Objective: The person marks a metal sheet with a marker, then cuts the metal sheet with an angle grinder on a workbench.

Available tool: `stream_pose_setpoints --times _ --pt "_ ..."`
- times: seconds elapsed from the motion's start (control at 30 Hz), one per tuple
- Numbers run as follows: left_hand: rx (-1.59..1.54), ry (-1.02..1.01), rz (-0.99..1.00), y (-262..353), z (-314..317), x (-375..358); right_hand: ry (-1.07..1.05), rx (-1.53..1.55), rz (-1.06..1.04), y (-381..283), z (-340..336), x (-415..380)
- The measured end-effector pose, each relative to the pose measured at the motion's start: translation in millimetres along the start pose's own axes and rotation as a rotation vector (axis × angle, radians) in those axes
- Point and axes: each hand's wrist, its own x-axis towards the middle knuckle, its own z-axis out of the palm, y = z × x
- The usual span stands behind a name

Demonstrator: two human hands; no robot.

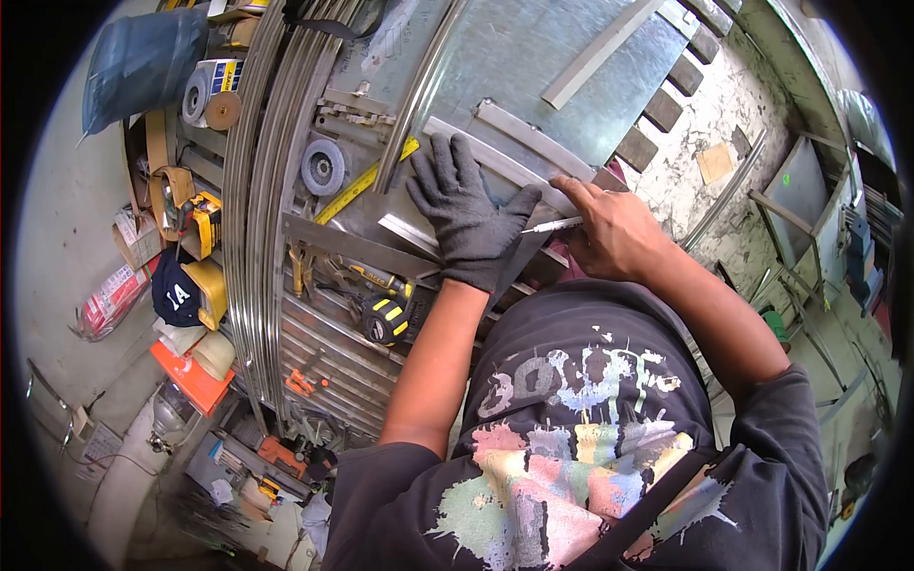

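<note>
My left hand [465,219], in a dark grey work glove, lies on the bench with its fingers spread over flat metal pieces. Under and beside it runs a metal bar [509,164]. My bare right hand [617,228] grips a thin, silvery, pen-like marking tool [552,226], its tip pointing toward the gloved thumb. The right index finger stretches to the bar's end. A dark flat plate [519,259] shows below the left thumb, partly hidden by the hand. A yellow measuring strip [367,184] lies left of the glove, near a grey abrasive disc [323,167].
A black and yellow tape measure [385,321] rests on the slatted bench below the left hand. Long metal tubes [252,209] run along the left side. Another metal bar [602,52] lies on the sheet metal [514,67]. A yellow power tool [203,226] stands at far left.
</note>
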Motion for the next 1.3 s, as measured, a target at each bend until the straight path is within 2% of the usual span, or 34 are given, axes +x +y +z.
stream_pose_setpoints --times 0.13,0.23,0.37,0.5,0.9,1.07,1.17,1.23,1.3 --pt "-0.006 0.003 -0.003 0.6 -1.6 0.6 0.158 0.100 -0.031 4.0 3.1 4.1" --pt "-0.007 0.014 0.022 -1.7 -2.8 0.0 0.206 0.100 -0.128 3.4 6.0 14.0" --pt "-0.012 0.015 0.031 -3.1 -2.8 0.0 -0.081 -0.024 -0.030 -22.3 -12.5 30.6" --pt "-0.014 -0.014 0.004 0.3 -10.0 0.9 -0.153 -0.101 0.022 -36.3 -20.5 36.6" --pt "0.000 -0.054 -0.009 0.3 -12.8 -3.3 -0.226 -0.154 0.044 -50.6 -25.0 39.3" --pt "-0.037 0.019 0.057 5.7 -7.7 -27.3 -0.268 -0.120 0.074 -55.7 -34.7 41.8" --pt "-0.015 -0.002 0.105 2.5 3.9 -29.3 -0.265 -0.079 0.076 -55.8 -38.5 43.0" --pt "0.002 -0.074 0.081 7.1 -11.5 -22.2 -0.264 -0.023 0.056 -43.9 -34.8 42.8" --pt "0.000 -0.089 0.076 10.0 -16.2 -20.6 -0.120 0.140 0.068 -19.3 -29.0 36.2"
